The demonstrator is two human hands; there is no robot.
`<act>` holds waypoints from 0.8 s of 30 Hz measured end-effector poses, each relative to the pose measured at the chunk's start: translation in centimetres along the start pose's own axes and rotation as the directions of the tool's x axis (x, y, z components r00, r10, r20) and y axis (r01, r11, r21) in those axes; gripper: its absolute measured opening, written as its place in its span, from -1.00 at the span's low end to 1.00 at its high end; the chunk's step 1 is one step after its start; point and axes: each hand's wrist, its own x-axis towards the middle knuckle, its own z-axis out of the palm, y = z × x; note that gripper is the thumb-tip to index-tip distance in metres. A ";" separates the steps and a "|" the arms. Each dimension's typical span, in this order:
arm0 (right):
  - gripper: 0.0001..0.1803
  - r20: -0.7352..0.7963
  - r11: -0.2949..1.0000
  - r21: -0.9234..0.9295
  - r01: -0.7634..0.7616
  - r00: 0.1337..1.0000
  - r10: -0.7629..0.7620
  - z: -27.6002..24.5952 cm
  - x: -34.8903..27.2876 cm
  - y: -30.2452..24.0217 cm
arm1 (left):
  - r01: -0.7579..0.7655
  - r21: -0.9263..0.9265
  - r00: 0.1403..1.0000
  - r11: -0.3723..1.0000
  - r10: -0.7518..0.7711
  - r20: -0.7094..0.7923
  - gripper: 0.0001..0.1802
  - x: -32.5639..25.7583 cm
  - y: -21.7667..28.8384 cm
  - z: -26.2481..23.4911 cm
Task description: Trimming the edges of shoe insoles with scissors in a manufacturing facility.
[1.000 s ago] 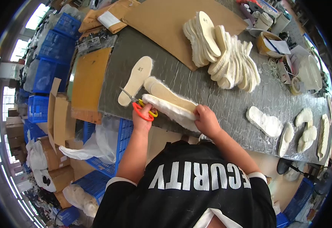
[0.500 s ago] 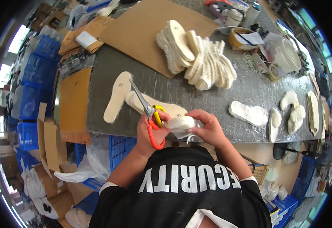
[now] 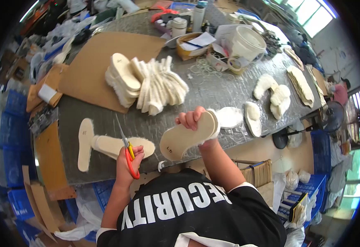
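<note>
The right hand clamped a beige insole, its long axis running near-left to far-right; the left hand gripped red-handled scissors, blades pointing far-left.

A single head-worn fisheye camera looks steeply down from above the person's chest, close over the near edge of the grey bench. It faces away from the body, across the bench toward its far side. Straight edges bow at the dark round rim.
</note>
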 end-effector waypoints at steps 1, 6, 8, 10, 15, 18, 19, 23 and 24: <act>-0.84 0.012 0.999 0.036 0.002 1.000 -0.003 -0.1 0.2 0.1 | 0.046 0.052 0.999 0.998 -0.048 0.027 -0.73 0.0 -0.8 0.3; -0.78 0.020 0.908 0.406 -0.108 0.994 0.109 -1.1 0.5 -0.6 | 0.241 -0.149 0.966 0.959 -0.223 0.130 -0.75 0.2 -2.8 2.8; -0.78 -0.045 0.874 0.480 -0.074 0.993 0.109 -1.5 0.6 -0.7 | 0.330 -0.220 0.940 0.918 -0.299 0.162 -0.80 0.4 -2.6 3.3; -0.75 -0.049 0.838 0.543 -0.059 0.994 0.102 -2.7 0.6 -1.6 | 0.298 -0.280 0.954 0.913 -0.279 0.105 -0.81 0.6 -1.3 4.5; -0.28 -0.667 0.917 0.395 0.058 0.704 0.243 -2.4 0.6 -3.7 | 0.029 -0.229 0.993 0.973 -0.054 -0.101 -0.74 1.1 2.3 5.9; -0.10 -0.608 0.880 0.461 0.120 0.764 0.215 -2.6 -0.7 -3.4 | -0.158 -0.082 0.975 0.984 0.142 -0.170 -0.71 1.1 2.9 6.3; -0.20 -0.522 0.887 0.452 0.091 0.834 0.180 -3.1 -1.4 -3.4 | -0.174 0.000 0.968 0.985 0.171 -0.182 -0.69 0.9 2.6 6.5; -0.51 -0.745 0.959 0.280 0.039 0.639 0.192 -5.4 -1.7 -3.8 | -0.241 0.164 0.966 0.957 0.252 -0.055 -0.71 -0.2 2.7 6.9; -0.51 -0.746 0.962 0.271 0.044 0.641 0.180 -5.8 -2.0 -4.1 | -0.248 0.157 0.965 0.956 0.258 -0.048 -0.71 -0.5 2.9 6.9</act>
